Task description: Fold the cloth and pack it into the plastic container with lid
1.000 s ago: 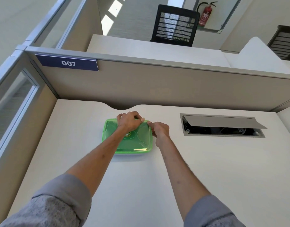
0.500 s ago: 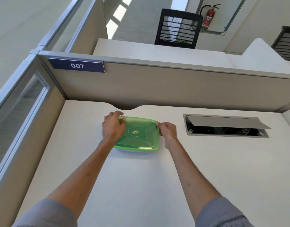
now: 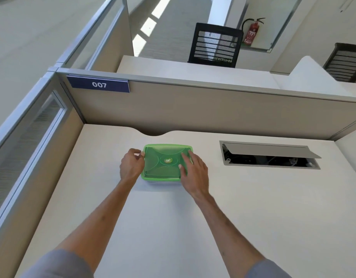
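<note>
A pale desk [image 3: 253, 207] has an open cable box [image 3: 270, 155] with its flap up. A beige wall panel [image 3: 213, 109] stands behind, with a blue sign [image 3: 98, 84] saying 007. Farther back are a black mesh chair [image 3: 215, 46] and a red fire extinguisher [image 3: 253, 33]

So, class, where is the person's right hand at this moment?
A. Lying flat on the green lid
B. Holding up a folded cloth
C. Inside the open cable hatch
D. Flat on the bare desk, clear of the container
A: the right hand lies palm-down over the right side of the green lid, fingers spread on it.
</note>
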{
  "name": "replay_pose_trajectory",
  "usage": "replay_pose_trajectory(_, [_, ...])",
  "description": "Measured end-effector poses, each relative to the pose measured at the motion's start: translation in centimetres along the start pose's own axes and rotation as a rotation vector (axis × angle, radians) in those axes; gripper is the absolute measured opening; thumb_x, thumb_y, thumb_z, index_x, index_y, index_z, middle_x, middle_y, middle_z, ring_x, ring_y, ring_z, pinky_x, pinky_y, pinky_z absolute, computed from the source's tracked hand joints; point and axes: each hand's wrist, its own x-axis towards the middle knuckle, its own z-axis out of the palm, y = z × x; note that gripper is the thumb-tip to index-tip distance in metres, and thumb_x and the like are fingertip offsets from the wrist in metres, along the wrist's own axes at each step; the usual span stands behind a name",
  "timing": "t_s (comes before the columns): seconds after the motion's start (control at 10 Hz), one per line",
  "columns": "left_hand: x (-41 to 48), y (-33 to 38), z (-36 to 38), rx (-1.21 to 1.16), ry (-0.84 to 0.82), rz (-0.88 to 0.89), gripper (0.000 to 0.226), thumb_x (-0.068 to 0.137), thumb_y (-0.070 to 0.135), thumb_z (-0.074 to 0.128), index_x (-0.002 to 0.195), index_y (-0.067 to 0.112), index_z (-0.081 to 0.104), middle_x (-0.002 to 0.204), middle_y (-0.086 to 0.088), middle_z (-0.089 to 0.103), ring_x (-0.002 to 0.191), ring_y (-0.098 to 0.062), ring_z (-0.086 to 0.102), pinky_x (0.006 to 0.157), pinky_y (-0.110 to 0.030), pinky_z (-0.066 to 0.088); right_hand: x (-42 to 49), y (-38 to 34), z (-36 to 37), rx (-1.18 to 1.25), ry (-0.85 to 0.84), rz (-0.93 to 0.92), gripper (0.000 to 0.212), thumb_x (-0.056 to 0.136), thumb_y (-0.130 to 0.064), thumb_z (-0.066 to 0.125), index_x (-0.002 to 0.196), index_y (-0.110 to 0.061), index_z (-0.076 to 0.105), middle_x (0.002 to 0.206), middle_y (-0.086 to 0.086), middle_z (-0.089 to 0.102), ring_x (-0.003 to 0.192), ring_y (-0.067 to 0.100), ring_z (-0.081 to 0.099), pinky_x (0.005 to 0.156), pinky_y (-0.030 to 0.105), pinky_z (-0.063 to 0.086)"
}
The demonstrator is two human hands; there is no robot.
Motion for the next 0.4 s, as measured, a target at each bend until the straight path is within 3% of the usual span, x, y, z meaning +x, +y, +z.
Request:
replay_pose_trajectory(0.1, [-2.1, 0.0, 0.6, 0.301, 0.049, 0.328, 0.051, 0.113, 0.028, 0.052, 0.162, 0.017, 0.046, 0.165, -0.008, 0.05, 0.15, -0.038, 0.047, 0.11, -0.057, 0.051, 0.0, 0.4, -0.2, -0.031, -0.029, -0.046, 0.053, 0.111, -0.033, 0.053, 0.163, -0.021, 0.049, 0.174, 0.008, 0.04, 0.159, 0.029, 0.039, 0.128, 0.052, 0.036])
replay_pose_trajectory(0.2, [-3.3, -0.5, 1.4, 0.572, -0.052, 0.601, 0.056, 0.116, 0.033, 0.043, 0.169, 0.015, 0.04, 0.179, -0.005, 0.034, 0.168, -0.033, 0.024, 0.132, -0.053, 0.03, -0.1, 0.4, -0.8, -0.064, -0.08, -0.057, 0.055, 0.113, -0.035, 0.049, 0.166, -0.022, 0.043, 0.177, 0.007, 0.034, 0.162, 0.028, 0.034, 0.13, 0.052, 0.031])
replay_pose_trajectory(0.3, [-3.9, -1.8, 1.9, 0.655, -0.13, 0.62, 0.072, 0.113, 0.053, 0.012, 0.176, 0.018, 0.022, 0.185, -0.001, 0.017, 0.172, -0.028, 0.01, 0.138, -0.053, 0.018, -0.4, 0.4, -1.2, -0.091, -0.125, -0.082, 0.058, 0.115, -0.038, 0.041, 0.171, -0.025, 0.032, 0.181, 0.004, 0.024, 0.166, 0.025, 0.023, 0.134, 0.052, 0.019])
replay_pose_trajectory(0.4, [-4.3, -1.7, 1.9, 0.624, -0.038, 0.672, 0.07, 0.116, 0.054, 0.015, 0.177, 0.026, -0.002, 0.186, 0.001, 0.003, 0.172, -0.027, 0.007, 0.137, -0.055, 0.019, -0.2, 0.4, -2.1, -0.11, -0.116, -0.119, 0.061, 0.116, -0.038, 0.037, 0.174, -0.024, 0.022, 0.183, 0.004, 0.017, 0.168, 0.025, 0.017, 0.135, 0.054, 0.013])
